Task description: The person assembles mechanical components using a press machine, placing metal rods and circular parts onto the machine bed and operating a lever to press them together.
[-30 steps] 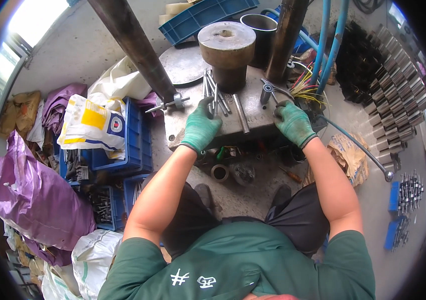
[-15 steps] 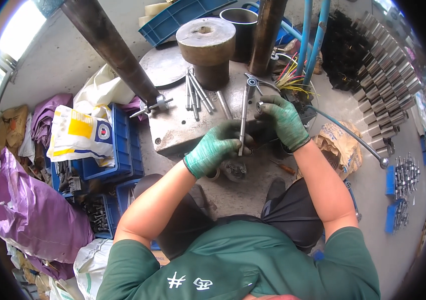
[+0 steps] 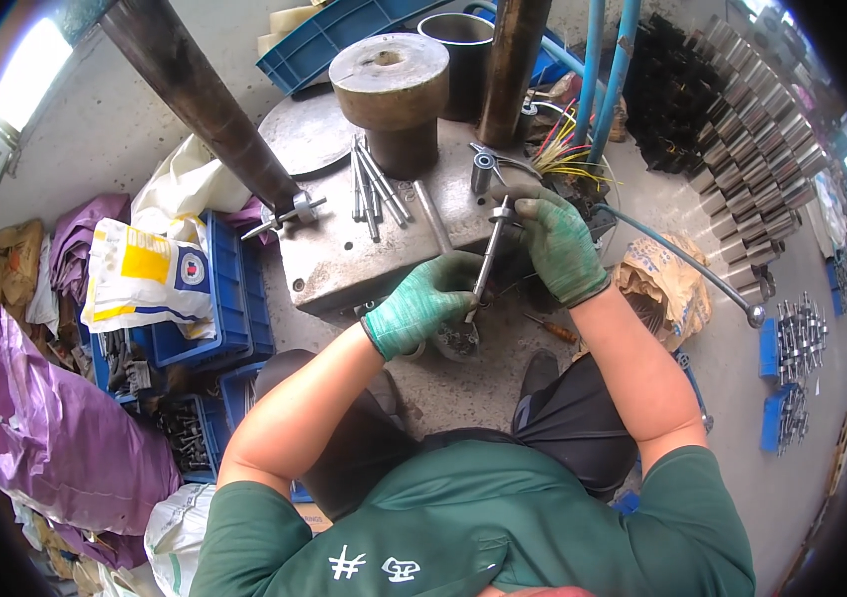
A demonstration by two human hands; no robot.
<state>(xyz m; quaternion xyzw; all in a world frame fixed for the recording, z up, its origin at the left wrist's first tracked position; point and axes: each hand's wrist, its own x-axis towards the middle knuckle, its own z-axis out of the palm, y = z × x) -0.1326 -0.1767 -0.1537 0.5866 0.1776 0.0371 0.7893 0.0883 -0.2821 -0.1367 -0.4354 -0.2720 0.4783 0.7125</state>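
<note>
My left hand (image 3: 423,303), in a green glove, grips the lower part of a slim metal shaft (image 3: 488,261), which leans slightly right at its top. A small metal ring (image 3: 502,213) sits around the shaft near its upper end. My right hand (image 3: 563,249), gloved alike, closes its thumb and fingers on that ring. Just beyond the shaft, a short metal sleeve (image 3: 482,174) stands on the steel press table (image 3: 329,264). Several similar shafts (image 3: 374,189) lie in a loose bunch there, beside a thicker rod (image 3: 433,214).
A round steel block (image 3: 389,80) rises mid-table between two dark columns (image 3: 210,104). Blue crates (image 3: 229,289) and a purple sack (image 3: 65,428) crowd the left. On the right are a ball-ended lever (image 3: 692,264), a paper sack (image 3: 662,279) and stacked metal tubes (image 3: 742,169).
The ring, held in my right fingers apart from the shaft before, is now around the shaft's upper end. The shaft has tilted and come lower. The whole view has shifted slightly.
</note>
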